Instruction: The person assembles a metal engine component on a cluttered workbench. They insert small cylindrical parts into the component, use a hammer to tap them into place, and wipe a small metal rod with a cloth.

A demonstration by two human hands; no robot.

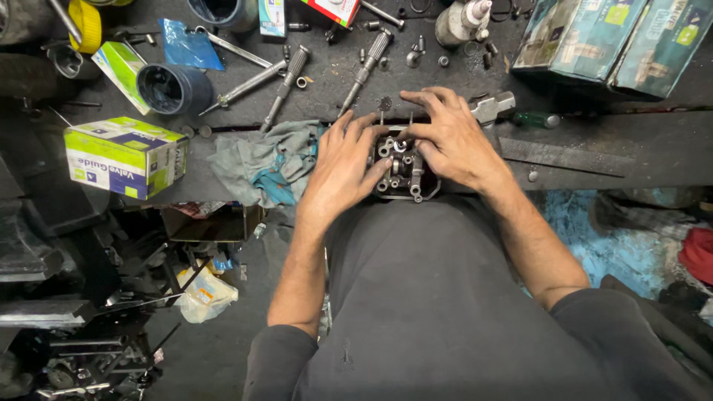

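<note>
A small grey metal engine part (399, 167), a cylinder head with valve springs and bolt holes, sits at the near edge of the dark workbench (594, 152). My left hand (340, 167) grips its left side, thumb pressed on its front. My right hand (448, 137) covers its top right, fingers curled over the upper edge and thumb near the centre. The back of the part is hidden under my fingers.
A grey-blue rag (264, 163) lies left of the part. Behind it are long bolts and screwdrivers (286, 82), a dark cup (169, 89), a green-white box (125, 156), a hammer head (492, 108) and teal boxes (616, 41). Clutter fills the floor at left.
</note>
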